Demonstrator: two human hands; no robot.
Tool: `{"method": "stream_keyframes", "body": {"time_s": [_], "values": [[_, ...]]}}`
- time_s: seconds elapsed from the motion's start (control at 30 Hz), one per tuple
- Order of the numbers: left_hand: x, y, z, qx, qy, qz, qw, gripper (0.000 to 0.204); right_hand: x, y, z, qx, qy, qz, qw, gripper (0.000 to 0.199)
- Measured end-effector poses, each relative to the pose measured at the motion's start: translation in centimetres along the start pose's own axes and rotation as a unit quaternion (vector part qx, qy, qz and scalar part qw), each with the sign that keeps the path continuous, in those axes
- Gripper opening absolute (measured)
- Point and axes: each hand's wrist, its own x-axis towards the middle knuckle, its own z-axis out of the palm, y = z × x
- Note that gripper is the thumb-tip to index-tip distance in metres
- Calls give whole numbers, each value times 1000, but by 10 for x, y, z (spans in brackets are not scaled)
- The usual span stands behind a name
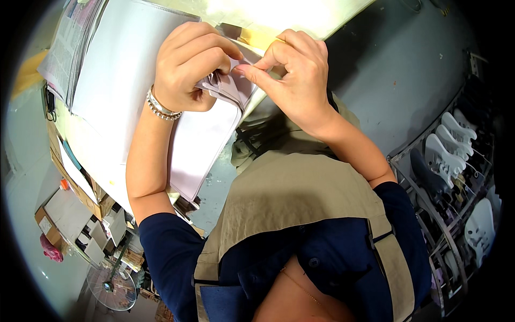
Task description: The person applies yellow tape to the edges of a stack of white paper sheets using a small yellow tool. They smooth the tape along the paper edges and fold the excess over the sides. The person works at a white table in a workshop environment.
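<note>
Printed stack: grey printed sheets in a thick pile (75, 48) are seen at the far left of the pale yellow worktop (327, 19).
Floor fan: a round wire-caged fan (111, 287) is seen at lower left, well apart from the hands.
Large sheet: a broad, smooth, whitish sheet (120, 70) is laid beside the printed stack.
Left hand: the folded material is held by curled fingers of the left hand (190, 64); the grip is closed about it. A silvery bracelet (161, 110) is worn at the wrist.
Folded sheet: a thin, pale lilac-pink folded sheet (236, 91) is positioned between the hands, near the worktop's edge.
Right hand: thumb and forefinger of the right hand (300, 75) are brought to a narrow pinch at the sheet's edge; whether material is caught cannot be told.
Step in hand: the sheet's edge is, it is judged, being separated or aligned.
Next move: a light, even pinch would be called for, with the fold kept steady.
Rack: white curved plastic pieces (453, 134) are carried on a metal rack at far right.
</note>
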Motion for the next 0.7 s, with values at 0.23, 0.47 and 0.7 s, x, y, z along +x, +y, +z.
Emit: {"method": "stream_keyframes", "body": {"time_s": [0.23, 0.47, 0.7], "values": [[0, 0, -1, -7, -7, -9, 1000, 22, 0, 0, 1, -1, 0, -4, 1000, 26], [2, 3, 4, -10, -38, -38, 998, 25, 1, -1, -4, -32, -17, -17, 999, 27], [4, 3, 11, -37, -74, -71, 994, 30, 5, 13, -38, -66, -51, -36, 996, 18]]}}
